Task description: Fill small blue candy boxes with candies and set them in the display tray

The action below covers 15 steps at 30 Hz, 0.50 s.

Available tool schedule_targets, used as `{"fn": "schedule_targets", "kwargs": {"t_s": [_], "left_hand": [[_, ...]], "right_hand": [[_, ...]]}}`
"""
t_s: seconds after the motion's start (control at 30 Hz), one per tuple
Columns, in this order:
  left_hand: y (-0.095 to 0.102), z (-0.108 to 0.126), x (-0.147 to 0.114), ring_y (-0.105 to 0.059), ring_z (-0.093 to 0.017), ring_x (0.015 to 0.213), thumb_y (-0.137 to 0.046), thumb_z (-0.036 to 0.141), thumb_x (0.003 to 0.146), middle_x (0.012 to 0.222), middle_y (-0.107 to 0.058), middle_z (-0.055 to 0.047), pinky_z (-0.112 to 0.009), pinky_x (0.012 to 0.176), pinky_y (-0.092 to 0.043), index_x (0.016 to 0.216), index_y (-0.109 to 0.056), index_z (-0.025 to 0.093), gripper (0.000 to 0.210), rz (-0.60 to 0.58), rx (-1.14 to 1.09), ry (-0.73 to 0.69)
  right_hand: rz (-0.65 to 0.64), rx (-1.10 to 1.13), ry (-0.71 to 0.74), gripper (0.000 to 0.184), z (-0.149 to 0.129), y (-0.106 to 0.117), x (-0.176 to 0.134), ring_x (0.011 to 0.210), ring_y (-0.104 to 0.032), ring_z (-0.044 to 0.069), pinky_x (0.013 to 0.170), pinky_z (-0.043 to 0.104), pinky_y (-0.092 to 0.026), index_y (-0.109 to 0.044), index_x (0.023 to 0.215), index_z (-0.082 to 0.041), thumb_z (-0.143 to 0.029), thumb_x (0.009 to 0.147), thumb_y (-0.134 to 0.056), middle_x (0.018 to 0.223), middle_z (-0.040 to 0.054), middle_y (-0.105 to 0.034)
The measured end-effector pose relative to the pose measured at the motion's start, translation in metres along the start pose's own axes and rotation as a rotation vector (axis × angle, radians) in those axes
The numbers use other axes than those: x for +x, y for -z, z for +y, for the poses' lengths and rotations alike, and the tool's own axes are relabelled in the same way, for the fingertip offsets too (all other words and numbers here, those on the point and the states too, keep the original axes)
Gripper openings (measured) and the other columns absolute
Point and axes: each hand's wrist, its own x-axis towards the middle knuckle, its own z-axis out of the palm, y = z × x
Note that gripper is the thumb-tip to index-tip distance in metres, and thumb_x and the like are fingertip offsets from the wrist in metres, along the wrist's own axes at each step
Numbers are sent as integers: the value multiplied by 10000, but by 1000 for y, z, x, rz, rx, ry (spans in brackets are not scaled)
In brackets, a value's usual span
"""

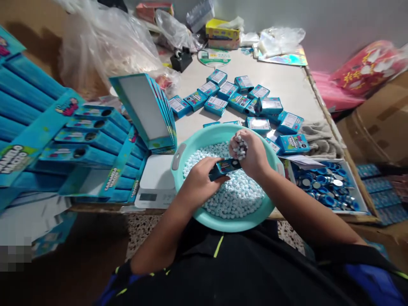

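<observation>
currently the left hand (200,178) is gripping a small blue box (219,169) over the basin, its thumb and fingers closing narrowly around the sides. the right hand (251,156) is clenching a handful of pale pellets (236,204), some showing at its curled fingers, and is hovering by the right end of that box; whether the two are touching, i cannot tell. more pellets are filling the turquoise basin (232,226), which is sitting at the near edge of the table (280,78).

beyond it, other blue boxes (216,105) are lying scattered, many showing white label panels whose small print is too fine to read. to the left, blue display cartons (68,102) are leaning in rows, and their printing is reading "caramelo macizo" under a pink logo too blurred to make out. between them and the basin, a nested stack of blue trays (140,108) is standing upright behind a white scale (157,174), whose grey display is giving no figure i can read.

to the right, a white tray (365,199) is holding blue pieces with shiny round discs (328,187), and a grey cloth (321,138) is lying just behind it.
</observation>
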Motion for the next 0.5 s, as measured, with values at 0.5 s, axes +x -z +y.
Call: {"fn": "schedule_targets", "kwargs": {"t_s": [0.5], "left_hand": [[3,2,2,-688,-240,1094,-820,269,834,1157,-726,-94,-397,985,-578,1237,-664,189,439,57,-76,39]], "right_hand": [[-172,58,89,138,-5,1,-8,610,-458,151,598,301,-364,-524,667,-224,-283,784,-571,651,-10,-491]]}}
